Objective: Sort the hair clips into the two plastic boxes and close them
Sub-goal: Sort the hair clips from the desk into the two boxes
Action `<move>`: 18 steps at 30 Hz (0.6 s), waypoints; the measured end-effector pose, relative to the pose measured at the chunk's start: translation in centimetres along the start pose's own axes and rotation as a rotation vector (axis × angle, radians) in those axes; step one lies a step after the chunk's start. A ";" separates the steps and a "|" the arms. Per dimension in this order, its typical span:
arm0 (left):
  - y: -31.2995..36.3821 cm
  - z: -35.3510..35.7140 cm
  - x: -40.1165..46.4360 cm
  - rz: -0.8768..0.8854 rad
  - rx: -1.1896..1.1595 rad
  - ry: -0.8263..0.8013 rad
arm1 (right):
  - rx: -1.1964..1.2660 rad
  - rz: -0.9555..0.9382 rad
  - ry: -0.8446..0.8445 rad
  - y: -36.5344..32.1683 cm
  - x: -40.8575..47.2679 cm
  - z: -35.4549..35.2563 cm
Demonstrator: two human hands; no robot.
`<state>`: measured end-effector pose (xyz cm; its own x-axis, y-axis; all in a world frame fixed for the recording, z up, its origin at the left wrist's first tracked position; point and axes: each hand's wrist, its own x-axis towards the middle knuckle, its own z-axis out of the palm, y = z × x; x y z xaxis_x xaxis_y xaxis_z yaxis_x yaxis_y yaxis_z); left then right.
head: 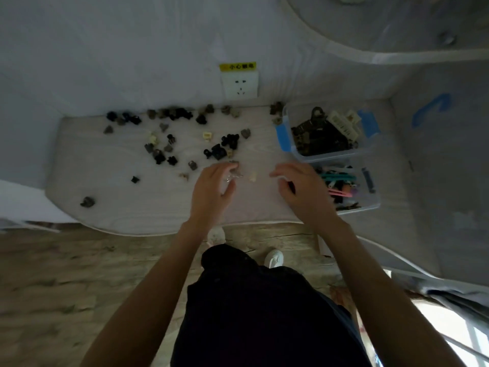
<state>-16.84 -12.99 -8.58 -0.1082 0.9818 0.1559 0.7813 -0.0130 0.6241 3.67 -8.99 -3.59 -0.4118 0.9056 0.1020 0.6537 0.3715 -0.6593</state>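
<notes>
Several small claw hair clips, black, grey and cream, lie scattered on the white table (148, 213). My left hand (213, 190) reaches over the table's middle and pinches a small grey, partly clear clip (234, 171) between fingers and thumb. A cream clip (253, 176) lies just right of it. My right hand (300, 189) hovers beside the near box with fingers curled, and a small dark clip (291, 186) shows under its palm. The far plastic box (287, 133), with blue latches, holds dark and cream clips. The near box (370, 205) holds coloured slim clips. Both boxes stand open.
A wall socket (239, 87) with a yellow label sits behind the table. A lone grey clip (87, 202) lies near the table's left front edge. A grey surface with a blue handle (430, 109) rises at the right. My legs and shoes stand on the wooden floor below.
</notes>
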 end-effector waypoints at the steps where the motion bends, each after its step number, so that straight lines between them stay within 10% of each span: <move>1: -1.8 -1.1 -0.3 -0.070 0.043 0.013 | -0.007 -0.009 -0.061 -1.0 1.0 1.8; 7: -10.2 -5.8 -1.7 -0.596 0.159 -0.153 | -0.227 0.439 -0.411 -1.4 4.5 10.3; 18: -12.1 -2.9 3.4 -0.344 -0.020 -0.355 | -0.070 0.429 -0.180 -4.0 7.7 16.3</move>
<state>-28.48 -10.07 -13.35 -0.1389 0.9338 -0.3297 0.7246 0.3228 0.6089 -12.48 -6.86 -12.28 -0.1946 0.9328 -0.3034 0.8274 -0.0100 -0.5615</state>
